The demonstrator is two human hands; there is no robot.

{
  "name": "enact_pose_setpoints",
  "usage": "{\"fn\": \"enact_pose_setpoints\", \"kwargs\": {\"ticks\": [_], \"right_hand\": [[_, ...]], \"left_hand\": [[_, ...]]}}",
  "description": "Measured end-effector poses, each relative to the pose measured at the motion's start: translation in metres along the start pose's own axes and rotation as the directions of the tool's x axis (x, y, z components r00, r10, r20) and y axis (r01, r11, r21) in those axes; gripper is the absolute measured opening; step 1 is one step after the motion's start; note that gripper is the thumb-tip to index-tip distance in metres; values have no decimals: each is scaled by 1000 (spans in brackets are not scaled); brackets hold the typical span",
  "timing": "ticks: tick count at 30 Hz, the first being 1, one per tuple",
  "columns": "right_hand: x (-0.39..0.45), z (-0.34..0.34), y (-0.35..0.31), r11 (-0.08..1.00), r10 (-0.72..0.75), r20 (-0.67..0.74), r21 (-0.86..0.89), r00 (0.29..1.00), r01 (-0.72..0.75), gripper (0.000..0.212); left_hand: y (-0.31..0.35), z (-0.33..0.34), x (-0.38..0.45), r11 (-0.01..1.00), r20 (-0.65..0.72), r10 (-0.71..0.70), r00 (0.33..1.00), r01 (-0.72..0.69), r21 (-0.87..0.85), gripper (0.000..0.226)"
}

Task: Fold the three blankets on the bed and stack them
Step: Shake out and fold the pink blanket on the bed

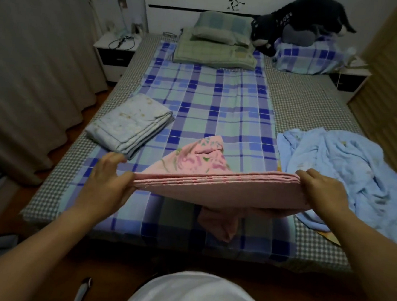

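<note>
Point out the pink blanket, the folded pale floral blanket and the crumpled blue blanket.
pink blanket (218,188): head view, layered front edge.
folded pale floral blanket (130,122): head view, top face.
crumpled blue blanket (340,162): head view, rumpled middle.

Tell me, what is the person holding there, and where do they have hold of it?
The pink blanket, folded in layers. The left hand pinches its left end and the right hand its right end, keeping it lifted above the bed.

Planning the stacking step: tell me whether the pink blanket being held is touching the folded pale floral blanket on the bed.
Apart. The head view shows plaid sheet between the pink blanket and the folded pale floral blanket, with the left hand gripping the pink one's nearer end.
</note>
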State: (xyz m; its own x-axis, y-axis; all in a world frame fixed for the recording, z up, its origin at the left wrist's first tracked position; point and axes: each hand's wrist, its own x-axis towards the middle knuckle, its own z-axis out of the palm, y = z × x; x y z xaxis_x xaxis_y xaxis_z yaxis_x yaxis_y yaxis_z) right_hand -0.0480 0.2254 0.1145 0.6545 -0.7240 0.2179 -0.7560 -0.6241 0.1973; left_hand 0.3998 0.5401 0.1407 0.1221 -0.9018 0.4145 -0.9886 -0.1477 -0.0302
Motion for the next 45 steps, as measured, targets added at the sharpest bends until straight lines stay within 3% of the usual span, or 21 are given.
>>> {"fn": "enact_pose_setpoints", "kwargs": {"ticks": [3, 5, 8, 11, 14, 16, 18, 20, 21, 22, 23, 25, 27, 29, 31, 33, 36, 37, 40, 41, 45], "right_hand": [[-1, 11, -11, 999, 21, 99, -42, 995, -17, 34], [3, 12, -21, 986, 168, 198, -31, 966, -166, 20], [1, 10, -20, 942, 317, 282, 20, 906, -336, 14], [-9, 11, -13, 937, 332, 287, 8, 898, -349, 16], [-14, 15, -17, 947, 306, 256, 12, 917, -320, 20], [-14, 17, -25, 965, 256, 241, -2, 936, -264, 21], [-16, 20, -35, 976, 213, 247, -21, 945, -215, 21], [-22, 22, -41, 979, 203, 285, -27, 937, -204, 26], [-27, 23, -43, 975, 214, 297, -5, 931, -222, 28], [-34, 23, -44, 970, 216, 298, 46, 930, -240, 29], [-43, 25, -45, 963, 212, 292, 100, 932, -251, 31], [-62, 28, -49, 961, 178, 286, 155, 942, -228, 34], [-80, 33, -55, 976, 116, 321, 139, 940, -168, 38], [-94, 40, -59, 985, 86, 344, 113, 935, -132, 43], [-110, 50, -61, 987, 64, 362, 112, 930, -111, 45], [-123, 58, -65, 993, -48, 377, 122, 925, 1, 47], [-142, 73, -77, 944, -329, 476, 137, 815, 301, 36], [-149, 76, -80, 943, -329, 506, 132, 797, 305, 31], [-159, 71, -87, 997, -15, 577, 74, 817, -34, 23], [-157, 69, -92, 993, 44, 626, 60, 779, -105, 25], [-135, 71, -112, 970, -217, 864, 245, 453, -2, 27]], "left_hand": [[-3, 6, 8, 965, 229, -139, 964, 183, -188, 20], [10, 6, 12, 889, 264, -233, 936, 315, -331, 17], [27, 1, 18, 816, 273, -249, 929, 353, -457, 36], [26, 1, 24, 881, 331, -122, 936, 255, -398, 52], [25, 14, 15, 954, 322, -175, 930, 241, -177, 22], [32, 26, 1, 891, 376, -393, 839, 449, -71, 9], [39, 39, -14, 781, 562, -512, 650, 624, -10, 13], [44, 42, -32, 531, 838, -427, 339, 845, -72, 14], [44, 40, -41, 302, 943, -290, 166, 950, -75, 12], [41, 36, -53, 78, 991, -123, 50, 996, -41, 7], [37, 35, -66, -135, 1000, -10, 12, 991, -13, 7], [30, 41, -88, -507, 1000, 0, 24, 862, -21, 29], [31, 55, -105, -682, 997, -71, 27, 728, -68, 44], [39, 62, -109, -710, 993, -118, 5, 699, -88, 33], [47, 68, -111, -653, 992, -112, -62, 757, -26, 27], [44, 82, -116, -495, 972, -192, -135, 868, 23, 44], [19, 120, -132, -93, 916, -368, -162, 986, 137, 67], [13, 125, -130, -53, 909, -373, -185, 983, 178, 61], [14, 115, -106, -153, 914, -230, -335, 940, 306, 13], [18, 110, -99, -193, 910, -168, -379, 918, 347, 5], [20, 108, -100, -226, 880, -37, -473, 862, 454, 4]]}}
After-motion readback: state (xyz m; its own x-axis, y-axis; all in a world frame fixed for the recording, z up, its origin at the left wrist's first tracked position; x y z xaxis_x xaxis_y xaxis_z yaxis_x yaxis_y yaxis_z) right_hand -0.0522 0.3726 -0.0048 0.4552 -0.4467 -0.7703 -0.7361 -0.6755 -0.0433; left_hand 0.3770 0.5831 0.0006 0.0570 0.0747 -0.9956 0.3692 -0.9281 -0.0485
